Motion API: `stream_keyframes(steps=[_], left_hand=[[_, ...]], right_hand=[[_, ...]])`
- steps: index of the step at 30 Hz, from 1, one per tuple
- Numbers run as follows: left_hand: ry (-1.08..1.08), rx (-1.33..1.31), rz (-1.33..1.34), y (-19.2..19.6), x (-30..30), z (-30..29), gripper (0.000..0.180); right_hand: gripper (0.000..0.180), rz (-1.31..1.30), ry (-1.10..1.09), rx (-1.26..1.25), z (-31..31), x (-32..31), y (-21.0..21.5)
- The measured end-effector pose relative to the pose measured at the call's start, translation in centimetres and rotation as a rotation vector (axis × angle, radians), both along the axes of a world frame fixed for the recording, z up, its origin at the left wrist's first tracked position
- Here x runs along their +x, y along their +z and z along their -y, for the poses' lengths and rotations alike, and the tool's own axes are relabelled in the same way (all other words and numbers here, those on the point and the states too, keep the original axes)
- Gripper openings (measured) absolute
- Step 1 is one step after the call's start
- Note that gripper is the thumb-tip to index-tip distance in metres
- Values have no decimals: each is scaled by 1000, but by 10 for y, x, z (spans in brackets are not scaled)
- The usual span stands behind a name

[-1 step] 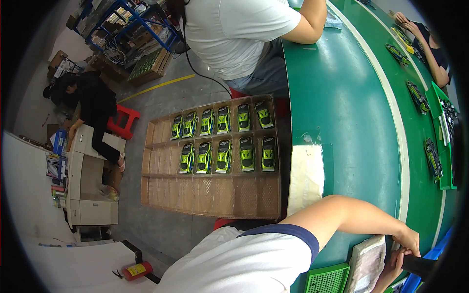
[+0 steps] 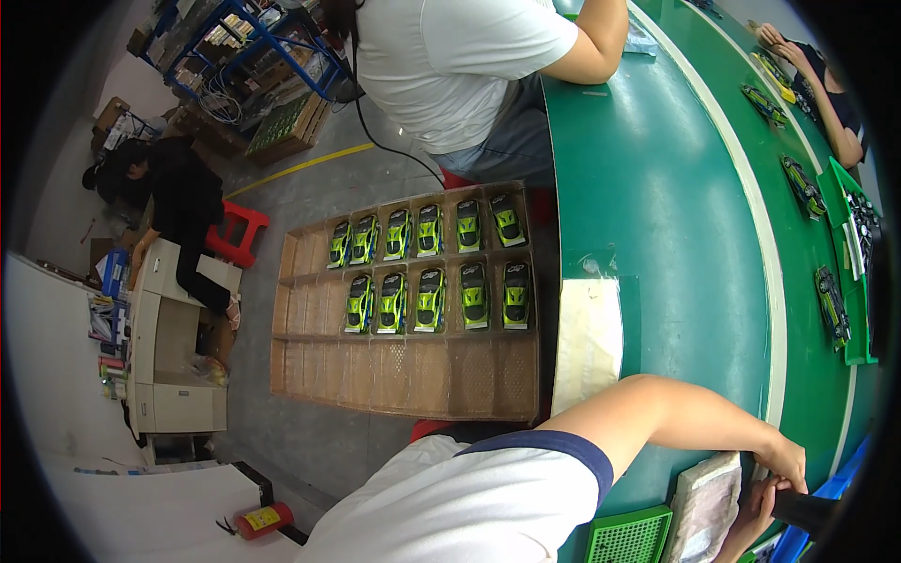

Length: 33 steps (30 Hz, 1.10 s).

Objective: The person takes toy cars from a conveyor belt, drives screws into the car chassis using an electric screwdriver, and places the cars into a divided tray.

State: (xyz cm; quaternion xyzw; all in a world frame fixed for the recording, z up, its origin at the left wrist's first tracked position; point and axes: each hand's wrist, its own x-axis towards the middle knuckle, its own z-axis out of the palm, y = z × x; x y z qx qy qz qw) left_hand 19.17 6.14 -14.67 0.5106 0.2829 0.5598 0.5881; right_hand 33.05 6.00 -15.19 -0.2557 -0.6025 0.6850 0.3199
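Note:
My left hand (image 2: 783,461) is at the far lower right, over the green workbench, with its fingers bent down and closed. Right below it and touching or nearly touching is my right hand (image 2: 754,514), its fingers drawn together. What sits between the fingers is hidden. A dark bar-like thing (image 2: 809,512) juts out beside the fingertips; I cannot tell whether either hand grips it. Beside my right hand lies a pale, worn, flat pad (image 2: 704,502), and left of that a green perforated basket (image 2: 629,537).
A brown divided tray (image 2: 404,375) left of the bench holds several green-and-black toy cars (image 2: 430,298). More toy cars (image 2: 832,305) lie along the green belt (image 2: 741,113) near a green bin (image 2: 856,253). A co-worker (image 2: 460,75) sits ahead; a fire extinguisher (image 2: 263,519) stands lower left.

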Motion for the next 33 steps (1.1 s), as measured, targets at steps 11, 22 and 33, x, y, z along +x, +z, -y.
stream_keyframes(steps=[11, 22, 33], left_hand=[[14, -14, -19, 4, -2, 6, 38], [4, -6, -21, 0, 0, -2, 39], [-21, -29, 36, -5, 5, 0, 39]], right_hand=[[13, -1, 27, 11, 0, 0, 1], [12, 21, 16, 39, 1, -2, 1], [14, 16, -32, 30, 5, 0, -1]])
